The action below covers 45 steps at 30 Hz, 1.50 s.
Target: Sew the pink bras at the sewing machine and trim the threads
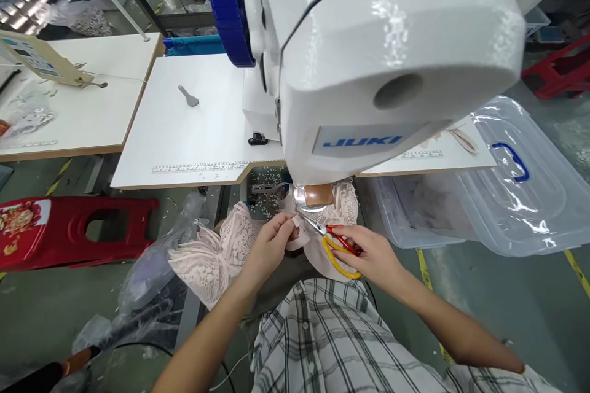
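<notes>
My right hand (369, 255) grips a pair of scissors (332, 239) with red and yellow handles. Their metal blades point up and left, toward the pale pink lace bra (345, 206) under the sewing machine (391, 67). Closed in a pinch, my left hand (275, 239) holds the edge of the pale pink fabric close to the blade tips. More gathered lace cups (216, 252) hang to the left of my left wrist. The needle area is hidden behind the machine's head and a brown guard (319, 195).
The white sewing table (198, 129) bears a printed ruler and a small grey tool (188, 96). A red stool (78, 227) stands at left beside plastic bags (152, 264). Clear plastic bins (530, 196) are at right. Another white table (101, 98) stands at far left.
</notes>
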Each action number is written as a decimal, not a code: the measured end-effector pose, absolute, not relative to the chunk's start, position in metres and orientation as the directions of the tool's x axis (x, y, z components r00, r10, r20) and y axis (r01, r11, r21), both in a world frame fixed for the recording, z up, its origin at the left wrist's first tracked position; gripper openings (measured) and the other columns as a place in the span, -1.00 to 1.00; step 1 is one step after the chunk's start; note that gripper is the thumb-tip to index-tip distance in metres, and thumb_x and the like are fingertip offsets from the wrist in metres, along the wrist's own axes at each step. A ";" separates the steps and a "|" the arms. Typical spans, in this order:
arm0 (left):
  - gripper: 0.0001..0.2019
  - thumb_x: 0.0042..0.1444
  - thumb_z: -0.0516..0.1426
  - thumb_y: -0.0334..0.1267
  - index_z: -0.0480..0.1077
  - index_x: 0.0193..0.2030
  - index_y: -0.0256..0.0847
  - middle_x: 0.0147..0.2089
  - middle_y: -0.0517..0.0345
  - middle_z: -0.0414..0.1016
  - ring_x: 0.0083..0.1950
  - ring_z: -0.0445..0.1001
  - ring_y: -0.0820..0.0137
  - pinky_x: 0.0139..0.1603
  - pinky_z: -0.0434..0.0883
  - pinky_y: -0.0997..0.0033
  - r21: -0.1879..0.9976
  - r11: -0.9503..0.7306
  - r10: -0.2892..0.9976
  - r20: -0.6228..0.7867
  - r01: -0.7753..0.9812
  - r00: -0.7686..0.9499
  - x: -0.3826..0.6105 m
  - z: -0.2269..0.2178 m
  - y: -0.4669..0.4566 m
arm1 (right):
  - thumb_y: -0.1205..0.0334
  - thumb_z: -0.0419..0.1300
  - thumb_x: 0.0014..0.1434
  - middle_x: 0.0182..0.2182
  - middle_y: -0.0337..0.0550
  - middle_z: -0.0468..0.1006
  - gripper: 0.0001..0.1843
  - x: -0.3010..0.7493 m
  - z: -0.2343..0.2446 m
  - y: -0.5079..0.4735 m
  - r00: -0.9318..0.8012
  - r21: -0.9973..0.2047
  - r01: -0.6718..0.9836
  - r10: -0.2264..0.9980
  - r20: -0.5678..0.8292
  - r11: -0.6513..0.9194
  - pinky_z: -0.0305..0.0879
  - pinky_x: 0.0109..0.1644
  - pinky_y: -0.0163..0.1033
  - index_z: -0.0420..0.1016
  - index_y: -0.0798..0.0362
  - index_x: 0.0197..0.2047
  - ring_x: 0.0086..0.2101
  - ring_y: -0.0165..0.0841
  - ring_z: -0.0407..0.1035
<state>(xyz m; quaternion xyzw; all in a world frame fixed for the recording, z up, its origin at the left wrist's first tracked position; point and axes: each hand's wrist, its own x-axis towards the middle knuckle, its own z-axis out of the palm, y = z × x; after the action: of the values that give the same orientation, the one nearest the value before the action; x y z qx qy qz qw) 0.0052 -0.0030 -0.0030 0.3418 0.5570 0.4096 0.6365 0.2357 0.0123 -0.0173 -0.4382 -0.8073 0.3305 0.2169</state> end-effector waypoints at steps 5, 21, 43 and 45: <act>-0.65 0.23 0.11 0.02 0.30 -0.43 -0.20 -0.48 0.32 0.26 -0.46 0.15 0.53 -0.44 0.13 0.53 0.904 0.412 0.911 -0.406 -0.114 0.072 0.001 -0.007 -0.001 | 0.27 0.23 0.05 -0.18 -0.06 0.59 -0.64 0.239 -0.021 0.000 -0.435 -0.774 0.525 0.894 0.113 0.353 0.45 -0.37 -0.25 0.41 -0.02 -0.04 -0.36 -0.32 0.50; -0.71 0.22 0.11 -0.03 0.43 -0.37 -0.20 -0.44 0.20 0.48 -0.42 0.38 0.45 -0.40 0.30 0.49 0.920 0.374 0.927 -0.374 0.116 -0.018 -0.005 -0.002 0.004 | 0.20 0.23 0.17 -0.09 -0.12 0.66 -0.67 0.224 -0.029 0.009 -0.455 -0.825 0.523 0.888 -0.057 0.215 0.50 -0.06 -0.15 0.53 -0.06 0.02 -0.12 -0.24 0.56; -0.77 0.24 0.07 -0.07 0.45 -0.23 -0.16 -0.24 0.01 0.57 -0.19 0.54 0.23 -0.12 0.46 0.22 0.939 0.097 0.980 -0.148 0.329 0.135 -0.004 0.010 0.009 | 0.14 0.13 0.25 -0.18 0.02 0.63 -0.76 0.270 0.016 0.148 -0.329 -0.581 0.682 0.895 0.300 0.445 0.47 -0.12 -0.08 0.55 0.06 -0.14 -0.18 -0.17 0.52; -0.78 0.25 0.05 -0.16 0.44 -0.34 -0.16 -0.24 -0.02 0.55 -0.15 0.51 0.21 -0.12 0.44 0.22 0.839 -0.066 0.998 0.050 0.539 0.045 0.002 0.003 0.005 | 0.08 0.09 0.31 -0.31 -0.11 0.63 -0.74 0.258 0.016 0.106 -0.563 -0.736 0.494 0.815 0.134 0.463 0.48 -0.18 -0.19 0.56 0.00 -0.22 -0.29 -0.28 0.53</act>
<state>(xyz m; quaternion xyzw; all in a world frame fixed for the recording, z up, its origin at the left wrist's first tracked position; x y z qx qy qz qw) 0.0020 0.0052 0.0029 0.6427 0.5979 0.3464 0.3308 0.2576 0.1056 0.0161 -0.3991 -0.8200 0.3306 0.2429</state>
